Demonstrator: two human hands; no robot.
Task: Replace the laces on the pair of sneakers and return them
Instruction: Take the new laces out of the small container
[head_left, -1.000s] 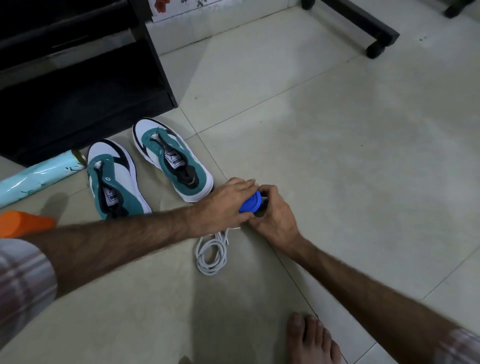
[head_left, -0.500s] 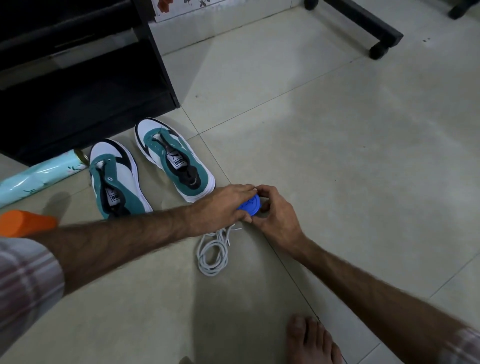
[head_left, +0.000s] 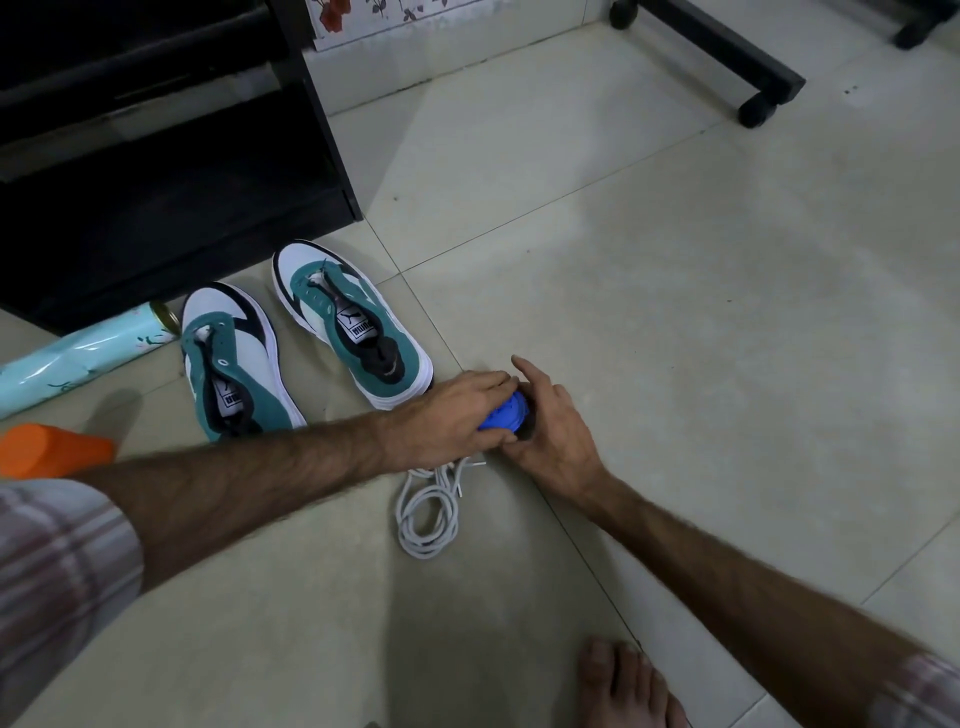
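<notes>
Two teal-and-white sneakers lie side by side on the tiled floor with no laces, the left sneaker (head_left: 234, 364) and the right sneaker (head_left: 353, 322). A loose coil of white laces (head_left: 428, 512) rests on the floor just below my hands. My left hand (head_left: 447, 415) and my right hand (head_left: 550, 421) meet over a small blue round object (head_left: 504, 418), each with fingers on it. A dark part sits under the blue piece, mostly hidden by my right hand.
A black shelf unit (head_left: 156, 156) stands at the back left. A pale blue paper roll (head_left: 78, 364) and an orange object (head_left: 52, 449) lie at the left. A black wheeled leg (head_left: 727, 57) crosses the top right. My bare foot (head_left: 623, 686) is at the bottom.
My hands stay closed on the blue object, which has turned slightly between them. The view has shifted a little; the sneakers and laces have not moved.
</notes>
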